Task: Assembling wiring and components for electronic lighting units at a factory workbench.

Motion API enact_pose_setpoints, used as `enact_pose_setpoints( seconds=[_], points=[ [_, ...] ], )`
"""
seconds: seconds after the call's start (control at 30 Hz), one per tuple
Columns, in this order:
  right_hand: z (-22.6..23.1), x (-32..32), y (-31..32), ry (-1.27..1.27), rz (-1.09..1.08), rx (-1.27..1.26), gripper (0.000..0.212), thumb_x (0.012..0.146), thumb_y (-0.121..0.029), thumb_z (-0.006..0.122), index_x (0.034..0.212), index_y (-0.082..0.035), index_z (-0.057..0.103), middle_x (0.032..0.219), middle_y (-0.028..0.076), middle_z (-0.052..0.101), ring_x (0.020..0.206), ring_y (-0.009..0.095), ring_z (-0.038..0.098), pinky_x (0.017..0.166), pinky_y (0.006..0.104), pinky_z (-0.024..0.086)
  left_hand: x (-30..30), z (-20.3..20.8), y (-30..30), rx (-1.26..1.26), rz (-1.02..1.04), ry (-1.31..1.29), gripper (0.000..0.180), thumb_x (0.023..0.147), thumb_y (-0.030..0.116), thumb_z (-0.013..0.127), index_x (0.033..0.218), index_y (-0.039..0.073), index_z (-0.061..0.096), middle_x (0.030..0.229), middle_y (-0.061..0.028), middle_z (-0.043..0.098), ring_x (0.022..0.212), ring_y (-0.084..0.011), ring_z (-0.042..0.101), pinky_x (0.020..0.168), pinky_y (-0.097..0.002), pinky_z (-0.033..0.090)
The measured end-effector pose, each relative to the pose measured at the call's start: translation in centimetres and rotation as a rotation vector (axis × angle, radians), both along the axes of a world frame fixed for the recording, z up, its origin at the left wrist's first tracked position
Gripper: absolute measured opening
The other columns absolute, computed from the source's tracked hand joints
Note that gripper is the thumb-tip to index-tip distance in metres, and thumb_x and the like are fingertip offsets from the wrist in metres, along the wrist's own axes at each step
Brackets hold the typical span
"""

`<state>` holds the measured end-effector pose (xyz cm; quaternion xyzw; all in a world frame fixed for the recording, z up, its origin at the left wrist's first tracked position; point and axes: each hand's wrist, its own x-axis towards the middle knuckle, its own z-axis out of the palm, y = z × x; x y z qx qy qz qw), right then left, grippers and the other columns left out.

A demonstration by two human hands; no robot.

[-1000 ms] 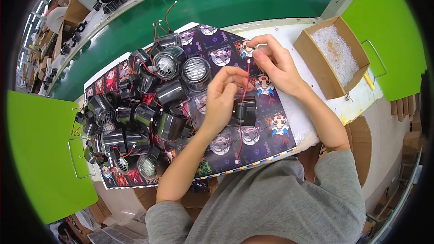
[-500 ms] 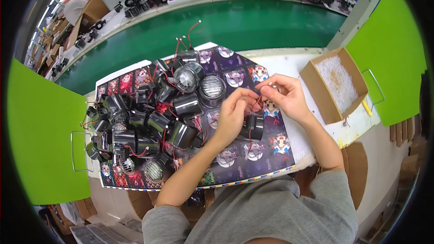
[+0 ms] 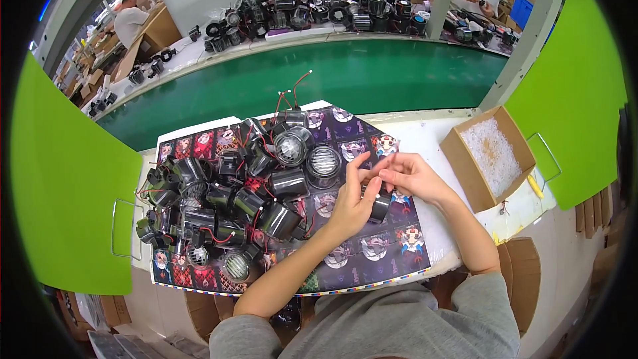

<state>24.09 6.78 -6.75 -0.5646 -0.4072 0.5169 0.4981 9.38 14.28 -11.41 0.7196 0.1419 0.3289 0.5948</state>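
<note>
Across the twelve o'clock side of my fingertips, from ten round to one, runs a green belt [image 3: 312,70], with a lime panel [image 3: 66,186] at nine and another lime panel [image 3: 585,93] at two. Nearer me, the white tabletop [image 3: 425,134] carries a dark printed sheet [image 3: 389,266], and on that, from eight round to ten, sits a heap of black housings [image 3: 279,219], some showing ribbed round fronts. Between two and three stands a cardboard box [image 3: 458,163] full of clear beads [image 3: 490,146]. My left hand [image 3: 353,206] comes in between seven and eight, index raised and parted from the thumb; my right hand [image 3: 415,176] comes from three, thumb and fingers curled toward the left ones. I can't tell what, if anything, they pinch. At six, just below the fingertips, is a black cylinder [image 3: 381,208], partly hidden behind my left hand; whether I'm touching it is unclear. Just past three lies a yellow stick [image 3: 535,186]. Toward eleven, a thin red wire [image 3: 302,80] pokes up.
</note>
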Motion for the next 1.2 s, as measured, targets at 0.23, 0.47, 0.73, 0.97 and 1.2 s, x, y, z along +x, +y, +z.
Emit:
enact_pose_setpoints(
  seconds=[0.23, 0.47, 0.73, 0.97, 1.2],
  points=[
    [-1.2, 1.5, 0.1, 0.383, 0.147, -0.110, 0.016, 0.087, -0.015, 0.057, 0.088, 0.001, 0.058, 0.065, 0.004, 0.056, 0.037, 0.003, 0.031, 0.036, 0.0195, 0.021, 0.0, 0.1, -0.2, -0.011, 0.050, -0.081, 0.053, 0.092, 0.017, 0.046, 0.133, 0.000, 0.016, 0.091, -0.0144, 0.055, 0.079, -0.0179, 0.057, 0.072, -0.0285, 0.045],
    [-1.3, 1.6, -0.1, 0.386, 0.289, -0.132, 0.012, 0.088, -0.015, 0.056, 0.094, -0.005, 0.053, 0.069, 0.007, 0.059, 0.036, 0.002, 0.028, 0.036, 0.0191, 0.019, -0.3, 0.2, 0.1, 0.082, 0.024, -0.042, 0.058, 0.094, 0.022, 0.040, 0.139, 0.003, 0.009, 0.096, -0.0144, 0.052, 0.070, -0.0140, 0.055, 0.062, -0.0255, 0.042],
    [0.8, -0.2, -0.3, 0.030, 0.159, -0.041, 0.009, 0.085, -0.010, 0.060, 0.083, -0.001, 0.059, 0.064, 0.006, 0.061, 0.043, 0.003, 0.038, 0.039, 0.0189, 0.026, -0.4, 0.0, 0.1, 0.057, 0.051, -0.039, 0.060, 0.092, 0.021, 0.044, 0.140, 0.006, 0.011, 0.095, -0.0144, 0.052, 0.068, -0.0144, 0.057, 0.063, -0.0265, 0.044],
    [1.1, -0.2, -0.6, -0.070, 0.112, 0.028, 0.009, 0.084, -0.008, 0.060, 0.085, 0.001, 0.061, 0.066, 0.003, 0.061, 0.055, 0.004, 0.051, 0.049, 0.0177, 0.038, 0.0, 0.1, 0.2, 0.118, 0.079, -0.028, 0.060, 0.092, 0.019, 0.045, 0.140, 0.005, 0.013, 0.093, -0.0143, 0.053, 0.065, -0.0148, 0.057, 0.063, -0.0278, 0.045],
    [1.0, 1.4, -0.2, -0.197, 0.090, 0.038, 0.014, 0.081, -0.010, 0.065, 0.089, 0.002, 0.066, 0.069, 0.004, 0.064, 0.062, 0.005, 0.056, 0.054, 0.0180, 0.043, 0.3, -0.7, 0.4, -0.046, 0.045, -0.083, 0.055, 0.094, 0.022, 0.042, 0.138, 0.004, 0.015, 0.093, -0.0118, 0.054, 0.072, -0.0146, 0.056, 0.066, -0.0272, 0.044]
  ],
)
